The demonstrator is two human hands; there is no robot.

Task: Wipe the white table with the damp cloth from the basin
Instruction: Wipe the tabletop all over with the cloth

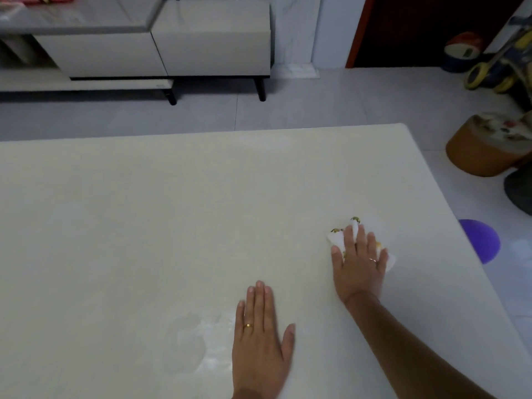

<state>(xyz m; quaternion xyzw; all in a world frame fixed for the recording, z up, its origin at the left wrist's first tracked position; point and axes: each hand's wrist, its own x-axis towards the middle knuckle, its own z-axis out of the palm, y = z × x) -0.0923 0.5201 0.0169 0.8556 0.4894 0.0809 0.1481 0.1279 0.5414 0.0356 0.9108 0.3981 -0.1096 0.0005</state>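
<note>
Nearest to the lens, left grip (260,338): released, palm down, fingers straight and close together, resting flat on the cream-white smooth table surface (144,211), gold ring on one finger. Just beside it on the left, pale whitish smear (213,341) on the surface.

Farther away and to the right, right grip (358,264): also released, not clenched, fingers straight and spread, pressing down on the crumpled white cloth with small yellow-green print (336,239). Cloth lying on the right part of the surface, near its right edge, sticking out beyond the fingertips and at both sides of the hand.

Beyond that edge, on the pale tiled floor (316,102): round purple object (479,240), partly hidden by the surface, and round orange stool with patterned top (480,151). Across the floor, low grey cabinet on black legs (213,38).
</note>
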